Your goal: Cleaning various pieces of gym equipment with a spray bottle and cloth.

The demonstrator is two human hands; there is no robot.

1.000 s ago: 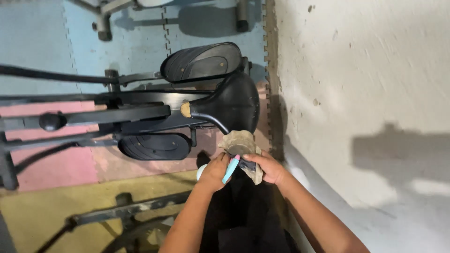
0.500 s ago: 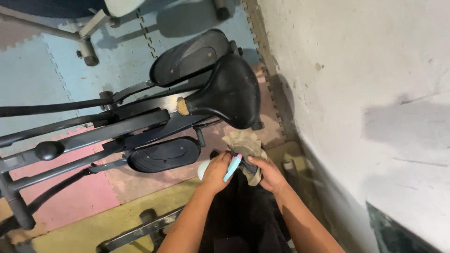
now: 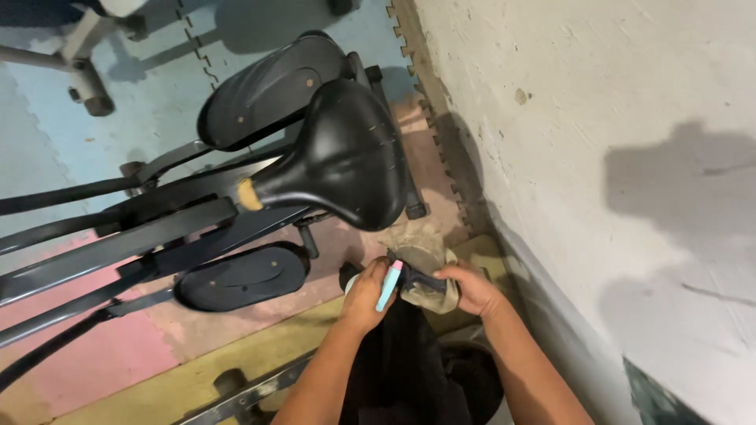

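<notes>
My left hand [image 3: 367, 297] grips a small light-blue bottle with a pink tip [image 3: 388, 285], tip pointing up and away from me. Just to its right, my right hand [image 3: 468, 290] holds a crumpled beige cloth [image 3: 425, 260] that bunches up above both hands. Something dark is wrapped in the cloth between the hands; I cannot tell what it is. Directly above the hands sits the black saddle [image 3: 342, 157] of an exercise machine. My dark trousers [image 3: 402, 370] lie below the hands.
A black foot pedal [image 3: 240, 275] lies left of the hands, a second pedal [image 3: 272, 90] behind the saddle. Dark metal bars [image 3: 110, 236] run off to the left. Interlocking blue, pink and yellow floor mats [image 3: 94, 354] cover the floor. A rough white wall [image 3: 598, 142] stands close on the right.
The view has swung and closed in, so the saddle and wall look larger. Both hands hold the bottle and cloth in nearly the same pose, shifted slightly right in view.
</notes>
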